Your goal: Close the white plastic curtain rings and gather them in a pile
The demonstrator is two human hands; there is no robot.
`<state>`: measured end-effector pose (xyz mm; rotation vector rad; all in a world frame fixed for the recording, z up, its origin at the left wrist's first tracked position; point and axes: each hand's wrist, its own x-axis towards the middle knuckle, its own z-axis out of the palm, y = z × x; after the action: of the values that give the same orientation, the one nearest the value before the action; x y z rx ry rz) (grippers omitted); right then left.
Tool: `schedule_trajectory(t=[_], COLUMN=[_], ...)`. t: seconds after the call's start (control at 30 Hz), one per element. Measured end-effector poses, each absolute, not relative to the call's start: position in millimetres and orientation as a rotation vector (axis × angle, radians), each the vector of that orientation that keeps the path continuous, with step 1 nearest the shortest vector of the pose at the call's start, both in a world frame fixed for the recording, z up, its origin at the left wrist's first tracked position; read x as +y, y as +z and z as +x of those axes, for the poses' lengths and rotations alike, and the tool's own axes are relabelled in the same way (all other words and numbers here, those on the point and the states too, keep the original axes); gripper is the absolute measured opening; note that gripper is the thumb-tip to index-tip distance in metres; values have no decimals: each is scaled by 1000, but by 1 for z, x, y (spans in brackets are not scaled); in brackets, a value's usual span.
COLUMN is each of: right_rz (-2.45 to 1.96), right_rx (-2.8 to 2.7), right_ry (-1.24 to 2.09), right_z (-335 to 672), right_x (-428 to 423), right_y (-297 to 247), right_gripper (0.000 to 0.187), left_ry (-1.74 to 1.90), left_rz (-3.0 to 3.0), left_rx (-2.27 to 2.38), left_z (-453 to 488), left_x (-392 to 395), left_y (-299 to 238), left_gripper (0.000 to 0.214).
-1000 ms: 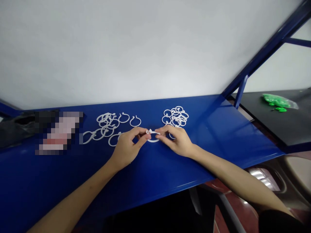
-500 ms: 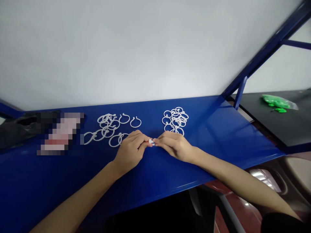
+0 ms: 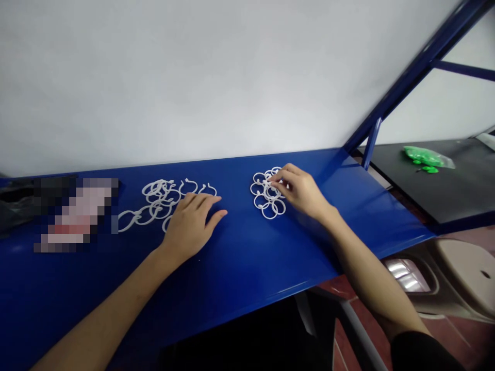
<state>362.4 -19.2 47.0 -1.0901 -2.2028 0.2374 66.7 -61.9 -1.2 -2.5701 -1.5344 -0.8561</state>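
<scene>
Several white plastic rings, apparently shower curtain rings, lie in two groups on the blue table. In the left group [image 3: 160,208], some rings show a gap with small knobs at their ends. My left hand [image 3: 189,221] is over the near right part of that group, thumb and fingers apart with nothing between them, and covers some of the rings. The right group [image 3: 270,200] is a tight cluster of rings that look closed. At its upper right, my right hand [image 3: 299,190] pinches a white ring between thumb and fingertips, and the ring is partly hidden.
The blue table [image 3: 232,288] meets a pale wall behind. At the left lie a dark bag [image 3: 19,201] and a blurred-out pinkish item [image 3: 81,211]. A blue metal strut [image 3: 372,144] rises at the right. Beyond it, a green bag [image 3: 425,157] lies on a black table. A beige stool [image 3: 464,268] stands below.
My hands were together, pinching a small white part in the middle. They have separated: the left moved left and opened, and the right moved up to the right cluster with a ring.
</scene>
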Motion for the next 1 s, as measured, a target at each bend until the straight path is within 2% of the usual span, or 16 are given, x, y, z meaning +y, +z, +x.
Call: schedule_trajectory(t=[0.17,0.47,0.7,1.0], right_rz=[-1399,-1595,-1619,-1548], right_rx=[-2270,-2365,-2373,-2312], right_ry=[415,687,645,487], right_z=[402,406,403,404], right_x=[-7,-5,-6,-9], right_y=[57,51,51,52], right_gripper=[7,8,11,14], left_ry=[-545,-530,-561,-749], left_rz=[-2461,-2426,-2411,-2383], left_rx=[-1759,-1882,-1869,-1745], left_z=[59,60,59,56], left_x=[-54,-54,-54,-51], left_y=[-7,-3,-6,-14], left_gripper=[43,35,39,27])
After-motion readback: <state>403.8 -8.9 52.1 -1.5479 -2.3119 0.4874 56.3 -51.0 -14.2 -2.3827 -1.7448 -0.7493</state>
